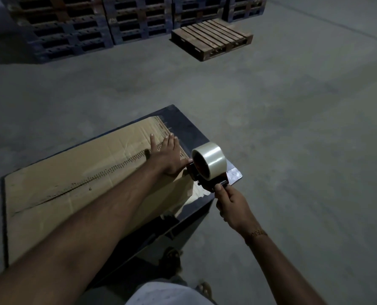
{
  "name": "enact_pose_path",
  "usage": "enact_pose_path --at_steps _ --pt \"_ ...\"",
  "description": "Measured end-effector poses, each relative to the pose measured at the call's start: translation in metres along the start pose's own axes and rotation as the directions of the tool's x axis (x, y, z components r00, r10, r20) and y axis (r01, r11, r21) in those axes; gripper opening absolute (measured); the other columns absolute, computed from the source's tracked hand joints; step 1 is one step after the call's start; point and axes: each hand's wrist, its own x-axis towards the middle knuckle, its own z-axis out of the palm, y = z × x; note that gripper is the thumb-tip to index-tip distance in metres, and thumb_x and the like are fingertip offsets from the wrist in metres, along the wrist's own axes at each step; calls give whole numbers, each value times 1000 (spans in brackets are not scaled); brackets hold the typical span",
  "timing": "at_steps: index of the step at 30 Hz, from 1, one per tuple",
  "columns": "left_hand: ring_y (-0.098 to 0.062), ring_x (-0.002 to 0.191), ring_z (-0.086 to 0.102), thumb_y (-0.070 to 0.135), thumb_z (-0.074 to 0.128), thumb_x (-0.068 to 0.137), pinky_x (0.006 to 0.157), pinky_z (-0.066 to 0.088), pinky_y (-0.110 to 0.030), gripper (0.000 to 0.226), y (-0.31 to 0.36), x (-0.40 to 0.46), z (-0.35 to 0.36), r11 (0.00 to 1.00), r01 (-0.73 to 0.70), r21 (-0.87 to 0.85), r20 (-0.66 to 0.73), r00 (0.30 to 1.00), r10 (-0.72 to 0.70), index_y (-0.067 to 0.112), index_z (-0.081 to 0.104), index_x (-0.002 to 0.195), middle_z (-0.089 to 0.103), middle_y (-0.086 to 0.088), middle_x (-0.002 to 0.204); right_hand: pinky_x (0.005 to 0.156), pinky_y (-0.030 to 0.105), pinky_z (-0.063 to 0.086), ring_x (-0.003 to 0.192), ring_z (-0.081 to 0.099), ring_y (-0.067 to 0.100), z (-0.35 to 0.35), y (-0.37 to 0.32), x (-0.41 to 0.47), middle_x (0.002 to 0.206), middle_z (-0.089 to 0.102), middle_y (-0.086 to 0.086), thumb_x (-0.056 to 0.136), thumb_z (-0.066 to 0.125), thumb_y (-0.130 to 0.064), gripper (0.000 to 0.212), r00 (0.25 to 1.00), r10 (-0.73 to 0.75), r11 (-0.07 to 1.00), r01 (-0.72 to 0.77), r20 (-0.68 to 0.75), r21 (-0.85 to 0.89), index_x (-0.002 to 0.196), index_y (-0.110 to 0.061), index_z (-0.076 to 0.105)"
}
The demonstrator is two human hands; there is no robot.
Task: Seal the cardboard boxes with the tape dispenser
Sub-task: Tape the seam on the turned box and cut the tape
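The cardboard box [77, 194] is lying with its long top facing up on a dark table [189, 133], its two flaps meeting along a seam that is running from the near left toward the far right. The left hand [166, 156] is pressing flat on the box near its right end, fingers straight and spread over the seam — its grip is released, holding nothing. The right hand [231, 205] is clenching its grip around the handle of the tape dispenser [207, 172], thumb lying along the top of the handle. The dispenser is sitting at the right end of the box, just beside the left hand's wrist, with its roll of clear tape [209, 160] standing upright above the black frame. A glossy strip — apparently tape — is showing on the box's end face below the dispenser. Beyond the table, on the concrete floor [293, 106], a wooden pallet [212, 38] is lying alone, and stacks of dark pallets [73, 25] are standing behind it.
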Motion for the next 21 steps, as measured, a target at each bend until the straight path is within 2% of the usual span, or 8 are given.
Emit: enact_pose_path --at_steps 2,5,8,10,13,15,18,21 --pt "-26 163 -13 78 15 99 114 -26 -72 103 1 -1 0 1000 8 2 2 1000 -8 6 -13 166 -20 -14 174 60 20 36 56 47 -5 -2 -2 -2 57 57 -28 109 49 -49 25 1000 -20 1000 20 3 -9 98 -34 66" --pt "-26 163 -12 82 11 95 113 -25 -73 106 0 -3 1 1000 10 3 -16 1000 -10 6 -13 166 -19 -13 174 59 21 36 54 48 -4 -6 1 -6 57 56 -27 109 49 -50 30 1000 -14 999 14 8 -37 101 -28 69" --pt "-26 163 -11 89 4 87 114 -25 -74 115 -1 -3 1 1000 11 6 -22 1000 -11 7 -13 165 -19 -14 174 58 26 37 50 47 -3 -9 11 -13 57 56 -20 108 48 -51 35 1000 -20 999 20 2 -39 94 -25 68" --pt "-26 163 -10 90 4 87 115 -23 -74 115 -2 -2 1 1000 7 1 -26 1000 -7 7 -13 166 -18 -14 174 58 25 37 50 48 -3 -9 13 -16 57 57 -20 109 49 -49 33 1000 -29 999 29 -7 -28 92 -28 67" --pt "-26 163 -9 90 2 86 113 -25 -75 116 -4 -2 2 1000 -6 6 -27 1000 6 7 -12 166 -18 -14 174 59 20 35 52 50 -5 -6 10 -15 57 57 -26 106 51 -55 29 999 -33 999 33 7 -18 100 -34 69" --pt "-27 163 -8 90 2 86 113 -24 -75 116 -4 -1 4 1000 -6 18 -26 1000 7 7 -11 166 -17 -14 174 59 22 35 51 47 -5 -8 13 -15 56 56 -25 103 51 -59 30 1000 -29 1000 29 3 -12 95 -36 69" --pt "-27 163 -8 88 5 89 115 -21 -75 113 -4 -2 5 1000 -4 8 -29 1000 4 7 -11 166 -17 -14 174 58 23 35 49 47 -4 -14 19 -21 55 56 -23 109 50 -46 27 999 -37 999 38 21 -28 93 -32 67" --pt "-28 163 -10 87 10 91 116 -22 -73 112 -3 0 3 1000 3 -16 -12 1000 -3 7 -12 166 -19 -15 173 57 23 36 49 48 -4 -13 21 -25 56 57 -22 109 49 -46 26 1000 -25 999 26 15 -23 95 -34 67"
